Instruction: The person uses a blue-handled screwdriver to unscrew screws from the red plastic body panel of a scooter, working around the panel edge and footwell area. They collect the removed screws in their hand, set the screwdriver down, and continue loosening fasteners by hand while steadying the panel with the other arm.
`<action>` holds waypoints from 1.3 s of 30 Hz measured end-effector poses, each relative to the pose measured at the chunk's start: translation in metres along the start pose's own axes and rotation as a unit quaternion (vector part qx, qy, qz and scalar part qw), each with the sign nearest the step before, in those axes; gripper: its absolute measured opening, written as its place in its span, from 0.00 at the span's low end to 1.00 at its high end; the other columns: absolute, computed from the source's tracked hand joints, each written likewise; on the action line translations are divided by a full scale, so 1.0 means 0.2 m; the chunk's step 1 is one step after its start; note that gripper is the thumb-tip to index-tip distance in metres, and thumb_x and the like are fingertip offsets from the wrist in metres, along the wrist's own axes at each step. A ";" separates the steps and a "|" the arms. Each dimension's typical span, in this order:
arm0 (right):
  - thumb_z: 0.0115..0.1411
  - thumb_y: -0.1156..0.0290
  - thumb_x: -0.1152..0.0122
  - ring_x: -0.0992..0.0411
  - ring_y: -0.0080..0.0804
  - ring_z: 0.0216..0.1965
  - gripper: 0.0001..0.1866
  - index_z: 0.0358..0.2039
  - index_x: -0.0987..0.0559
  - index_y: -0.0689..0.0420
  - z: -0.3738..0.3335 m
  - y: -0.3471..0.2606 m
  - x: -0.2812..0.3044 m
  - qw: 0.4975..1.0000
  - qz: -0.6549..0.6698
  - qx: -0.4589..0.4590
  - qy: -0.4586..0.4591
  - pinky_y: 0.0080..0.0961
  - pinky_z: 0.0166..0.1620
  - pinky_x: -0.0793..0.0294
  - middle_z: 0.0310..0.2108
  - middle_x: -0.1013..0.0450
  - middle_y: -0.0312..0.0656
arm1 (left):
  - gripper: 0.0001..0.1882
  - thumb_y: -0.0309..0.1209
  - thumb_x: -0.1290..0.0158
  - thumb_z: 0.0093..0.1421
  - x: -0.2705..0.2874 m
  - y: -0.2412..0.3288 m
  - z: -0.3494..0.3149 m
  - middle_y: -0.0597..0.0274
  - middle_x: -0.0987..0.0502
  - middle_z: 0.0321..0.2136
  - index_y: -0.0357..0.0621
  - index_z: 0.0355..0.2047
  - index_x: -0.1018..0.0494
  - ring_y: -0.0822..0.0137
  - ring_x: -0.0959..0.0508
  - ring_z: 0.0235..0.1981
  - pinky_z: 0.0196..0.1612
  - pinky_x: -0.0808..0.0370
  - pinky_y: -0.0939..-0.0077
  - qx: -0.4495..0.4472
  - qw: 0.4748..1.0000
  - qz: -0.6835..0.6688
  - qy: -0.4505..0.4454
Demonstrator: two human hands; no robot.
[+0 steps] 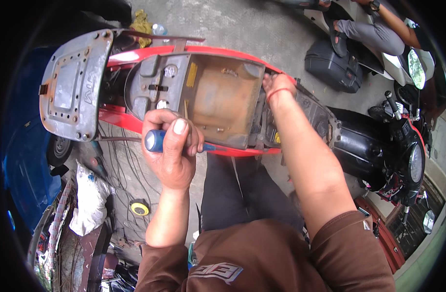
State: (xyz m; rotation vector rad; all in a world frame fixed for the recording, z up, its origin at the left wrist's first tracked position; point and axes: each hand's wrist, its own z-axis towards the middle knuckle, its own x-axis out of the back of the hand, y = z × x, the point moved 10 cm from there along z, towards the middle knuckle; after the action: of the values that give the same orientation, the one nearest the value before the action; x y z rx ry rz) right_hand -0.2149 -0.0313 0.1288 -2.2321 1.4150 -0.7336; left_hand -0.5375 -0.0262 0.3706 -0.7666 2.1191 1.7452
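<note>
My left hand (172, 146) is closed round a blue-handled screwdriver (155, 141), its thumb on top. The tool's front end points right, along the near edge of a red motorcycle body (121, 120). In front of me lies the open storage compartment (223, 104), rusty brown inside, with small bits on its floor. My right hand (280, 86), with a red string at the wrist, reaches across to the compartment's far right corner. Its fingers are bent down beside the red side panel; what they grip is hidden.
A worn grey rack plate (74, 85) covers the motorcycle's left end. Black cables (123, 170), a yellow round object (140, 208) and a white sack (89, 199) lie at left. Beyond are a black case (333, 65) and another person's leg (369, 36). Handlebars (410, 146) stand at right.
</note>
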 end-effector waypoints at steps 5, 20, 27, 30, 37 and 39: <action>0.70 0.72 0.51 0.19 0.42 0.26 0.07 0.42 0.26 0.59 0.01 -0.07 0.04 0.993 -0.093 0.063 -0.032 0.36 0.30 0.15 0.28 0.25 0.42 | 0.10 0.28 0.46 0.68 0.03 -0.02 -0.02 0.64 0.34 0.19 0.40 0.39 0.37 0.77 0.37 0.14 0.21 0.33 0.76 0.023 1.000 -0.003 -0.019; 0.69 0.69 0.44 0.18 0.48 0.34 0.16 0.54 0.25 0.62 -0.07 0.05 0.03 0.994 -0.034 -0.064 -0.085 0.47 0.39 0.15 0.45 0.21 0.50 | 0.17 0.34 0.38 0.64 -0.48 -0.07 0.35 0.65 0.28 0.20 0.34 0.45 0.27 0.77 0.33 0.16 0.23 0.33 0.79 0.096 0.989 0.068 -0.092; 0.66 0.75 0.44 0.20 0.41 0.22 0.05 0.34 0.27 0.63 -0.11 0.00 0.04 0.998 -0.004 -0.031 -0.053 0.41 0.31 0.15 0.25 0.27 0.41 | 0.17 0.43 0.56 0.71 -0.53 -0.13 0.38 0.62 0.32 0.32 0.40 0.42 0.31 0.68 0.29 0.30 0.41 0.26 0.64 0.022 0.985 0.012 -0.169; 0.64 0.74 0.41 0.21 0.40 0.21 0.08 0.31 0.28 0.64 -0.13 -0.06 0.08 0.997 -0.030 0.014 -0.074 0.39 0.29 0.15 0.25 0.28 0.40 | 0.22 0.43 0.56 0.71 -0.38 -0.14 0.38 0.55 0.27 0.30 0.33 0.43 0.28 0.63 0.24 0.30 0.42 0.19 0.59 -0.024 0.992 0.107 -0.070; 0.63 0.66 0.32 0.24 0.25 0.27 0.09 0.35 0.22 0.57 -0.35 -0.19 0.14 0.946 -0.187 0.088 -0.251 0.25 0.33 0.20 0.26 0.29 0.31 | 0.25 0.50 0.62 0.73 -0.24 -0.09 0.38 0.55 0.29 0.30 0.40 0.43 0.26 0.59 0.24 0.31 0.43 0.21 0.48 0.044 0.978 -0.161 -0.125; 0.63 0.65 0.31 0.25 0.21 0.27 0.10 0.34 0.21 0.58 -0.49 -0.27 0.09 0.893 -0.265 0.204 -0.301 0.21 0.31 0.22 0.26 0.27 0.31 | 0.28 0.52 0.65 0.74 -0.21 0.04 0.38 0.57 0.30 0.31 0.42 0.47 0.25 0.59 0.26 0.30 0.44 0.22 0.45 0.019 0.967 -0.190 -0.168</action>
State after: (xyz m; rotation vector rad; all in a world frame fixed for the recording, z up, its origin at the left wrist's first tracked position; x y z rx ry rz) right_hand -0.2310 -0.0306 0.2408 -2.2154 0.3185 -0.3739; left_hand -0.5163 0.0566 0.3818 -0.7459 1.6530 1.5006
